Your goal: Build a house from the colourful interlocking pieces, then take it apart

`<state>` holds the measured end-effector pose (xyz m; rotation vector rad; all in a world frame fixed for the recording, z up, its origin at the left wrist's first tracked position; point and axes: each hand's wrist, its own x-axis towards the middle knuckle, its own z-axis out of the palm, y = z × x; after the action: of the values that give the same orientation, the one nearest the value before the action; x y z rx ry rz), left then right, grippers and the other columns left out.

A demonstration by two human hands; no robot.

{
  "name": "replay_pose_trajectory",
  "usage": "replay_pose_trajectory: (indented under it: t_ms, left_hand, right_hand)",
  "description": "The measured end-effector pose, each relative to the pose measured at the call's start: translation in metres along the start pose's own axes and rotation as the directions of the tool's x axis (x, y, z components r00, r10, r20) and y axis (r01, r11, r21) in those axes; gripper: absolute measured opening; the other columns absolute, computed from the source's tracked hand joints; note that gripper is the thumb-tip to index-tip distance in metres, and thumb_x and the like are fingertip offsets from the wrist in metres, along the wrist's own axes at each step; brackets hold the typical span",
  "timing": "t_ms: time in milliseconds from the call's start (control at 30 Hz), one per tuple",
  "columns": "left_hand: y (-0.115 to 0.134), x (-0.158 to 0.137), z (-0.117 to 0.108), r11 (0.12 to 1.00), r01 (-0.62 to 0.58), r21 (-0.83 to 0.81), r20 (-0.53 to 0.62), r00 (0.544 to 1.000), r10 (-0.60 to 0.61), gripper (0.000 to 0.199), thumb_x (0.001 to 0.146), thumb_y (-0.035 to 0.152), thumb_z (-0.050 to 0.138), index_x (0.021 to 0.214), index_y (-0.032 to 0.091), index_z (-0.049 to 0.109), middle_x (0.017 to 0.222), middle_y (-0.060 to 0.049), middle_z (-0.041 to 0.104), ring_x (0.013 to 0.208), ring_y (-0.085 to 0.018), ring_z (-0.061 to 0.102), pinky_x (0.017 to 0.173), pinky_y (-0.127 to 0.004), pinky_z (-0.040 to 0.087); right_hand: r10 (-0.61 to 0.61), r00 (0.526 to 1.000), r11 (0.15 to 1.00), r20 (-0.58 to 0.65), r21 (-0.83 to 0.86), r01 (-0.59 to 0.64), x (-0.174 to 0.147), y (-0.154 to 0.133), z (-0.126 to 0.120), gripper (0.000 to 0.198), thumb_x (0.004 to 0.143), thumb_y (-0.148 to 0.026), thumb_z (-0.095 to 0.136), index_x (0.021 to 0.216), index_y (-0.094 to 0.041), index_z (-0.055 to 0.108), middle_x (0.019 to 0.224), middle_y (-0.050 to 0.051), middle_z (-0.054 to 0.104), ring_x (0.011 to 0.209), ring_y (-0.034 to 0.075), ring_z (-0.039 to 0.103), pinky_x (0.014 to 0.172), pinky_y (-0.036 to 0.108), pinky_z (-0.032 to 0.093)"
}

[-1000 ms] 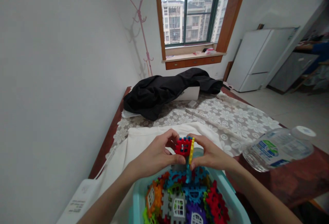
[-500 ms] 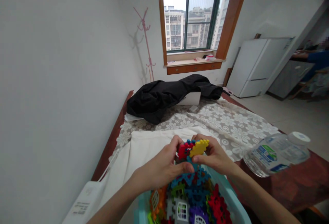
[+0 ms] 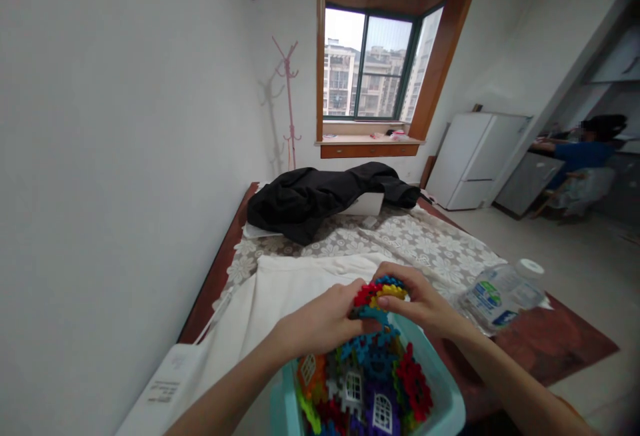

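Note:
Over a light teal tub (image 3: 453,399), both hands hold a small cluster of toothed plastic building pieces. My left hand (image 3: 327,316) is closed around the red piece (image 3: 366,293) on the cluster's left side. Opposite it, my right hand (image 3: 420,299) pinches the yellow piece (image 3: 393,293), thumb at the near face. Blue teeth (image 3: 390,280) show along the top, and how the pieces join is partly hidden by fingers. Below lie many more pieces, among them a red one (image 3: 414,386), a purple one with a white window (image 3: 383,413) and an orange one (image 3: 313,376).
A clear plastic bottle (image 3: 500,296) stands right of the tub on the table. White cloth (image 3: 290,283) and patterned tablecloth (image 3: 415,236) lie beyond, with a black garment (image 3: 320,196) over a white box (image 3: 367,204). A person in blue (image 3: 583,156) sits far right.
The view has tilted up and shifted, bringing the seated person into sight. The cluster has turned so the yellow piece lies flatter, and the hands stay closed on it.

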<state>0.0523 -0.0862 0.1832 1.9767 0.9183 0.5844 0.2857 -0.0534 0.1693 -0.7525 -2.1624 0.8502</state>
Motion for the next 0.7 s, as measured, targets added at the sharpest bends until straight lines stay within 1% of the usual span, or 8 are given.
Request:
replay_pose_trajectory:
  t_ms: [100,233,333,467,533,567,633,700]
  left_hand:
    - [0.002,0.002,0.001,0.999,-0.037,-0.012,-0.050,0.998,0.037,0.020,0.087,0.029,0.067,0.106,0.021,0.064,0.104,-0.003,0.071,0.095,-0.024,0.065,0.081,-0.032,0.047]
    - [0.001,-0.001,0.003,0.999,0.018,0.050,-0.057,0.998,-0.015,0.017,0.086,0.028,0.066,0.101,0.021,0.061,0.095,-0.003,0.071,0.088,-0.025,0.065,0.073,-0.031,0.044]
    - [0.002,-0.007,0.006,0.988,0.087,0.126,-0.062,0.995,-0.079,0.018,0.087,0.033,0.066,0.098,0.022,0.056,0.091,-0.005,0.070,0.084,-0.026,0.065,0.067,-0.031,0.041]
    - [0.005,-0.013,0.008,0.984,0.079,0.162,-0.026,0.997,-0.076,0.023,0.089,0.037,0.065,0.101,0.023,0.052,0.088,-0.005,0.067,0.080,-0.025,0.064,0.061,-0.030,0.036]
    - [0.004,-0.013,0.005,0.984,0.074,0.159,-0.022,0.997,-0.071,0.029,0.088,0.039,0.068,0.107,0.023,0.054,0.090,-0.004,0.067,0.082,-0.025,0.063,0.063,-0.030,0.037]
    - [0.003,-0.013,0.001,0.985,0.070,0.158,-0.028,0.997,-0.066,0.029,0.088,0.040,0.068,0.108,0.022,0.055,0.091,-0.004,0.067,0.083,-0.025,0.063,0.065,-0.030,0.038]
    - [-0.001,-0.010,-0.009,0.987,0.051,0.154,-0.040,0.998,-0.045,0.027,0.089,0.043,0.067,0.103,0.021,0.058,0.091,-0.004,0.066,0.083,-0.024,0.061,0.068,-0.030,0.040]
    - [-0.006,-0.007,-0.020,0.992,0.021,0.128,-0.057,0.998,-0.014,0.026,0.090,0.045,0.067,0.095,0.020,0.060,0.089,-0.002,0.066,0.083,-0.022,0.059,0.070,-0.030,0.041]
  right_hand:
    - [-0.064,0.991,0.985,-0.119,-0.165,0.044,-0.002,-0.004,0.006,0.023,0.099,-0.043,0.064,0.093,-0.021,0.063,0.081,0.002,0.062,0.073,0.018,0.056,0.067,0.031,0.044]
    - [-0.167,0.954,0.939,-0.250,-0.336,0.076,-0.015,-0.003,0.024,0.011,0.098,-0.033,0.065,0.100,-0.022,0.065,0.084,0.004,0.067,0.074,0.020,0.062,0.065,0.032,0.049]
    - [-0.257,0.922,0.895,-0.290,-0.432,0.114,-0.027,-0.004,0.036,0.007,0.096,-0.026,0.067,0.102,-0.023,0.067,0.084,0.005,0.069,0.072,0.020,0.065,0.063,0.032,0.052]
    - [-0.310,0.899,0.876,-0.309,-0.461,0.144,-0.043,-0.010,0.042,0.012,0.092,-0.023,0.071,0.103,-0.024,0.068,0.085,0.005,0.070,0.069,0.020,0.068,0.061,0.031,0.053]
    - [-0.304,0.892,0.885,-0.334,-0.446,0.134,-0.049,-0.013,0.040,0.014,0.092,-0.025,0.071,0.105,-0.024,0.067,0.086,0.006,0.070,0.071,0.022,0.068,0.062,0.032,0.054]
    - [-0.281,0.898,0.898,-0.338,-0.422,0.122,-0.052,-0.015,0.039,0.011,0.093,-0.027,0.069,0.104,-0.024,0.067,0.084,0.006,0.069,0.070,0.022,0.068,0.062,0.033,0.053]
    - [-0.178,0.934,0.937,-0.311,-0.344,0.064,-0.055,-0.018,0.035,0.008,0.098,-0.032,0.063,0.098,-0.024,0.064,0.079,0.004,0.066,0.067,0.021,0.064,0.060,0.032,0.051]
    - [-0.059,0.975,0.961,-0.214,-0.278,-0.003,-0.056,-0.020,0.033,0.018,0.101,-0.040,0.058,0.097,-0.024,0.064,0.081,0.004,0.065,0.071,0.021,0.064,0.064,0.033,0.051]
